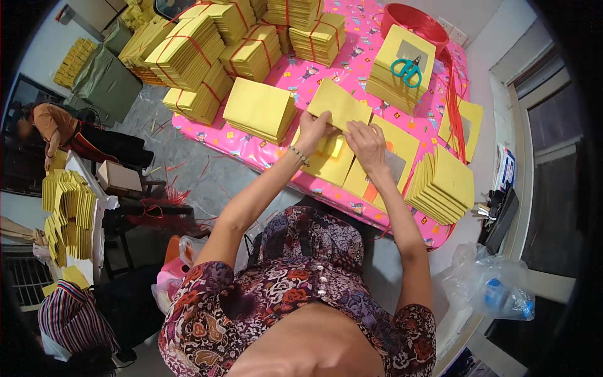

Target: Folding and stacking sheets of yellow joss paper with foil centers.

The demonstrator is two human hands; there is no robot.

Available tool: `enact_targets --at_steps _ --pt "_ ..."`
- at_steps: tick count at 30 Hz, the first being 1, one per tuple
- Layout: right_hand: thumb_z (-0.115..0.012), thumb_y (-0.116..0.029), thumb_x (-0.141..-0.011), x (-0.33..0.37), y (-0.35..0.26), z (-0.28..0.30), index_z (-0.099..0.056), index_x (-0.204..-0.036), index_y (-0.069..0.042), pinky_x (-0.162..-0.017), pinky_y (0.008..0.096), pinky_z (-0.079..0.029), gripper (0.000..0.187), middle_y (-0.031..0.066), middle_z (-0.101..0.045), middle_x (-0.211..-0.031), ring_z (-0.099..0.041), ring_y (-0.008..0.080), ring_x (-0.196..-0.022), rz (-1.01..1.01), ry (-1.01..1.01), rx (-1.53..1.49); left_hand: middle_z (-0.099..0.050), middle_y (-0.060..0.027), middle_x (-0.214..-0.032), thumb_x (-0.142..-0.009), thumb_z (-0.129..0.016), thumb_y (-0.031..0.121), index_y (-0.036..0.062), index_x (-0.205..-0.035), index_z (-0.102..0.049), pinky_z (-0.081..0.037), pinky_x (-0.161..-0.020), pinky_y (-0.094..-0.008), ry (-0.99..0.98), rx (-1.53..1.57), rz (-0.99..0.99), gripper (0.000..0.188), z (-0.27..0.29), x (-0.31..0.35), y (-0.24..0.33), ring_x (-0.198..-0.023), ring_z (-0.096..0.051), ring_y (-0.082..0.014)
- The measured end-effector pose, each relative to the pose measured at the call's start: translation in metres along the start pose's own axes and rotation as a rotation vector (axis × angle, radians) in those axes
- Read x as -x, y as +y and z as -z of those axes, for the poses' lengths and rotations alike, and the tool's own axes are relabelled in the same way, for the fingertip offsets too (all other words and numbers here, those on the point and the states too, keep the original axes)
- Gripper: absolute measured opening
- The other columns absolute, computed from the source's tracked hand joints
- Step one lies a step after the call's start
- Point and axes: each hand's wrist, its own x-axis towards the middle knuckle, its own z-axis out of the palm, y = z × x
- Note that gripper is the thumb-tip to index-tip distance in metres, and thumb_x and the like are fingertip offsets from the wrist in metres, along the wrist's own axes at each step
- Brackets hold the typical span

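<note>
Between my two hands I held a folded yellow sheet (pixel 339 103), my left hand (pixel 312 130) pinching its lower edge and my right hand (pixel 366 143) closed on its near corner. Beneath my grip lay flat yellow sheets (pixel 396 164) on the pink tablecloth (pixel 314 78), with teal scissors (pixel 407 70) on a stack beyond my right hand

Teal scissors (pixel 407 70) on a yellow stack (pixel 399 63) — red basin (pixel 414 22) behind.

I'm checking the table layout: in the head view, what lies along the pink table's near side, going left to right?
Loose yellow paper stack → left hand → yellow sheet held by both hands → right hand → fanned yellow stack → clear plastic bag off the table's corner.
</note>
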Motion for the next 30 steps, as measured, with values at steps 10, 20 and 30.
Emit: enact_targets --at_steps 10,20,30 --pt "-0.067 -0.019 -0.091 -0.033 -0.032 0.024 -0.036 -0.139 0.002 -0.097 0.0381 -0.044 0.061 0.0167 -0.06 -0.12 -0.059 0.0259 -0.11 -0.611 0.208 -0.726 -0.069 -0.0079 -0.102 -0.093 -0.062 0.012 0.0012 -0.116 -0.056 -0.059 -0.068 -0.0287 -0.107 0.113 -0.176 0.026 0.032 0.055 0.054 -0.084 -0.069 -0.016" --pt "-0.068 -0.008 -0.09 -0.121 -0.101 -0.019 -0.034 -0.12 0.005 -0.071 0.0273 -0.056 0.047 0.0182 -0.064 -0.101 -0.066 0.0176 -0.089 -0.652 -0.017 -1.293 -0.067 -0.0089 -0.101 -0.088 -0.07 0.013 -0.0014 -0.118 -0.054 -0.058 -0.068 -0.0285 0.162 -0.054 -0.304 0.036 0.146 0.058 0.127 -0.084 -0.068 -0.0149" --pt "-0.077 -0.024 -0.077 -0.124 -0.107 -0.107 -0.046 -0.109 0.005 -0.073 0.0362 -0.054 0.053 0.0174 -0.067 -0.092 -0.068 0.0252 -0.08 -0.767 -0.349 -0.864 -0.07 -0.0118 -0.092 -0.074 -0.08 0.032 -0.0027 -0.107 -0.064 -0.053 -0.075 -0.0303 0.338 -0.725 -0.354 0.051 0.24 -0.004 0.096 -0.083 -0.068 -0.0171"
